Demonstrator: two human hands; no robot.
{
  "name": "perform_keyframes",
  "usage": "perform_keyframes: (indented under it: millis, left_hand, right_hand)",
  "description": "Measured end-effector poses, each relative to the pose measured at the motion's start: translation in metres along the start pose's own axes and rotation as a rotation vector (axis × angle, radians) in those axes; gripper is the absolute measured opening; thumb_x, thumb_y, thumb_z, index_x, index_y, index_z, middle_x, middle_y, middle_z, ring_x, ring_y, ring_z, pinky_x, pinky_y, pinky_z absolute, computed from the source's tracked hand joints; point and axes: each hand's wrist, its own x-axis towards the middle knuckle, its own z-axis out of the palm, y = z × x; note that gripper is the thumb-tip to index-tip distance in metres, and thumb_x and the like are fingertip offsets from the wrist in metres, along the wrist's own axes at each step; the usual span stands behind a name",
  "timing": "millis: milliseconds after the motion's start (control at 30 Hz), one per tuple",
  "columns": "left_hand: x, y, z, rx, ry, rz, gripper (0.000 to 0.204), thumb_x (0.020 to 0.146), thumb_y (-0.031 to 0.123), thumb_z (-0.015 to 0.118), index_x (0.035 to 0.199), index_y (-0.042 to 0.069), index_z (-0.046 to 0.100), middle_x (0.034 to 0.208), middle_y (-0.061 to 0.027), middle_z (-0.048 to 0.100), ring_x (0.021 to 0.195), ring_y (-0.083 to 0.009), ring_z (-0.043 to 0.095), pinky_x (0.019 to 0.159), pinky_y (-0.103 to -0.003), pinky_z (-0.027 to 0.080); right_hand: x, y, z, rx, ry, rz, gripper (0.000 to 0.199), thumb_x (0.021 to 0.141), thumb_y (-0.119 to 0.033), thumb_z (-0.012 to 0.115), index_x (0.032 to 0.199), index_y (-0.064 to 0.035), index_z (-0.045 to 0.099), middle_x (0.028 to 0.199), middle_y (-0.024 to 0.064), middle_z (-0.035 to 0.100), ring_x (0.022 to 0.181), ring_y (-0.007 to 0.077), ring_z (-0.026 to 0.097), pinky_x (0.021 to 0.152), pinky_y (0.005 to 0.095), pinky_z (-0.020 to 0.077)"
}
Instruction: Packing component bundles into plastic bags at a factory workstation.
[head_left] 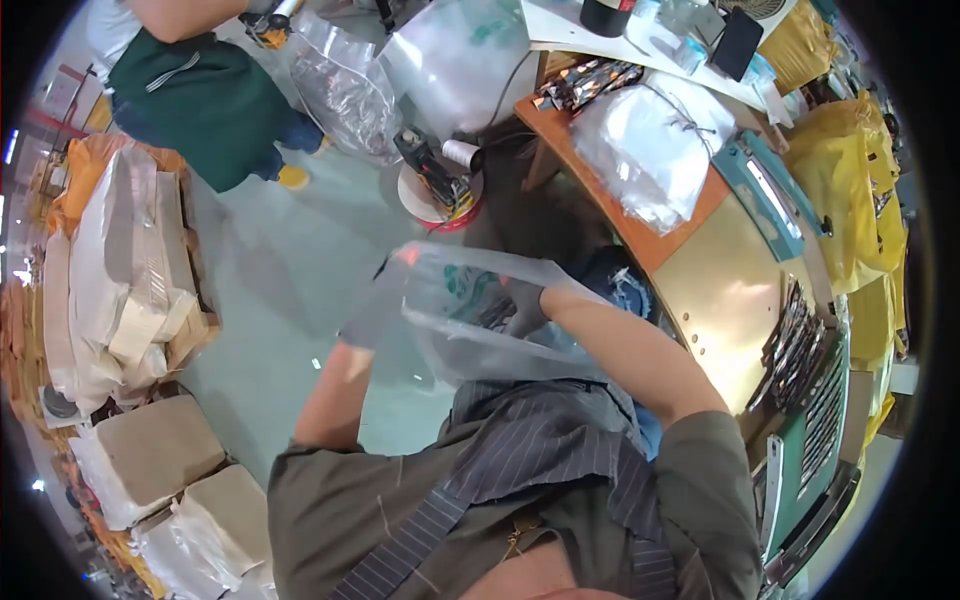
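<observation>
A large clear plastic bag (450, 345) with a green print hangs open in front of my body. My left hand (378, 305), in a grey glove, pinches the bag's rim at its left side. My right hand (527, 305), in a darker grey glove, reaches into the bag's mouth. Its fingers point down and are partly hidden, so their grip does not show. Beside them, inside the bag, lies a bunch of dark, shiny slim pieces (494, 314), too blurred to name.
At right, a wooden workbench (725, 310) carries clear bags (650, 145), a teal bag sealer (765, 195) and slim dark packets (795, 345). A power tool (432, 172) stands on a round stool ahead. Wrapped stacks (155, 455) line the left. Another person in a green apron (205, 105) stands far left.
</observation>
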Motion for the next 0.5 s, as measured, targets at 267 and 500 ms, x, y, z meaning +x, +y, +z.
perform_keyframes:
  millis: [267,500]
  left_hand:
    - [0.036,0.01,-0.013,0.503,0.087,0.169,0.042,0.091,0.034,0.051,0.072,-0.002,0.06,0.057,-0.0057,0.054,0.053,-0.021,0.046,0.051,-0.035,0.036]
    - [0.149,-0.12,-0.011,0.981,0.206,0.288,0.05,0.091,0.044,0.041,0.081,0.001,0.062,0.076,-0.0229,0.06,0.071,-0.0426,0.057,0.06,-0.049,0.043]
  right_hand:
    - [0.003,-0.002,-0.047,-0.24,0.146,0.029,0.11,0.053,-0.057,0.073,0.14,-0.0071,0.027,0.137,0.019,0.038,0.131,0.0334,0.031,0.107,0.0427,0.0262]
    - [0.035,0.058,0.015,-0.086,0.424,0.04,0.077,0.062,-0.049,0.069,0.126,-0.0114,0.048,0.125,0.013,0.051,0.127,0.0319,0.036,0.108,0.0495,0.0207]
